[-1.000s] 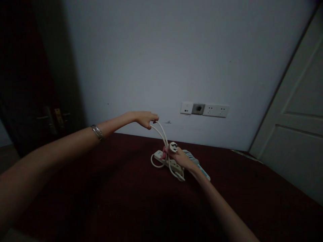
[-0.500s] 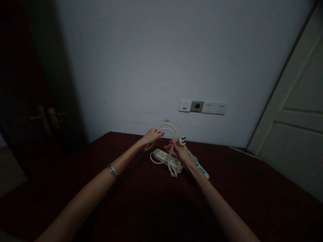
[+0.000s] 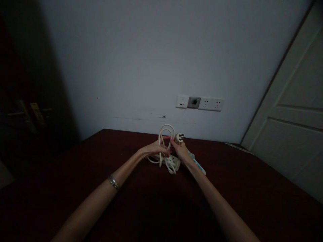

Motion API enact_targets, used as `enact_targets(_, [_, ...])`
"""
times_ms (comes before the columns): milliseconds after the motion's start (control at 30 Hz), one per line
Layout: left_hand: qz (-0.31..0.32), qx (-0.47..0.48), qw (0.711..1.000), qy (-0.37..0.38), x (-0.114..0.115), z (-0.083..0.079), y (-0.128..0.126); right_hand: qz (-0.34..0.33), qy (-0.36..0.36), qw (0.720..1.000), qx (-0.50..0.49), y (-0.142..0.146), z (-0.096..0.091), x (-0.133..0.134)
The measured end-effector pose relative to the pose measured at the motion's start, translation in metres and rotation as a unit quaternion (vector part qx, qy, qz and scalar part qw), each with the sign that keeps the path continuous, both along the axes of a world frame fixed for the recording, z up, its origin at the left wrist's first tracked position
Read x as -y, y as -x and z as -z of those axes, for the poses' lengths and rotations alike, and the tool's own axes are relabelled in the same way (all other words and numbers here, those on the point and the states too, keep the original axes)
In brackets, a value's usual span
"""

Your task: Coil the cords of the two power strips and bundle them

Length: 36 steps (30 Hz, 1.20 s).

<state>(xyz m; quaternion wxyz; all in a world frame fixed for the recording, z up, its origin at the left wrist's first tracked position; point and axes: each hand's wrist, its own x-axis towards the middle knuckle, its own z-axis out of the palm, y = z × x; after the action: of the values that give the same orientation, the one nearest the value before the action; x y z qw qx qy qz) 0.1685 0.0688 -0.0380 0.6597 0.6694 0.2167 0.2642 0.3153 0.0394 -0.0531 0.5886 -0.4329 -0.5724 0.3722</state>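
Note:
A white power cord [image 3: 167,125] is bunched in loops between my hands. Its plug [image 3: 180,137] points up and right, prongs showing, beside my right hand [image 3: 180,150], which is closed on the cord just below it. My left hand [image 3: 154,148] reaches into the loops from the left, thumb and index finger apart, with cord strands crossing in front of the fingers. Under the hands a white power strip [image 3: 174,161] lies on the dark red table [image 3: 141,195], partly hidden by the hands and cord. A second strip with a blue face [image 3: 200,166] lies partly behind my right wrist.
Wall sockets [image 3: 211,104] and a grey wall plate [image 3: 194,102] sit above the table's back edge. A pale panelled door [image 3: 292,124] stands at the right, and a dark door with a handle [image 3: 37,114] at the left. A thin flat strip [image 3: 238,148] lies near the back right corner.
My left hand has moved right and down, from pinching the cord at the left to spread fingers among the loops. The loops are drawn closer together. My right hand keeps its hold.

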Motion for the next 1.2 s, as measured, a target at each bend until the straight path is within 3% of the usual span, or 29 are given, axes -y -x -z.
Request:
enact_targets(167, [-0.094,-0.018,0.994,-0.044,-0.004,0.019,-0.022,-0.002,-0.055,0.997,0.058,0.003,-0.006,0.006])
enact_targets(300, [-0.111,-0.047,0.991,-0.064,-0.002,0.027,-0.029,-0.045,-0.073,0.99,0.11,0.006,-0.008,0.01])
enact_targets(467, [-0.056,-0.031,0.997,-0.052,0.005,0.018,-0.019,-0.086,-0.057,0.982,0.158,-0.009,-0.022,0.018])
enact_targets(600, [-0.022,-0.024,0.999,-0.019,0.009,0.002,-0.007,-0.014,-0.036,0.974,0.224,-0.043,-0.045,0.031])
enact_targets(700, [-0.029,-0.05,0.998,-0.031,0.01,-0.007,-0.001,0.026,0.066,0.961,0.268,-0.07,-0.057,0.04])
enact_targets(833, [-0.045,-0.089,0.993,-0.069,0.008,-0.009,0.0,0.003,0.135,0.966,0.222,-0.089,-0.067,0.049])
enact_targets(1000, [0.019,-0.142,0.984,-0.104,0.009,-0.006,0.0,0.028,0.099,0.983,0.155,-0.094,-0.073,0.047])
enact_targets(1100, [0.038,-0.198,0.966,-0.162,0.017,-0.005,-0.004,0.078,0.101,0.986,0.111,-0.097,-0.065,0.037])
enact_targets(1200, [0.026,-0.262,0.928,-0.264,0.027,0.002,-0.014,0.109,0.127,0.98,0.107,-0.097,-0.057,0.023])
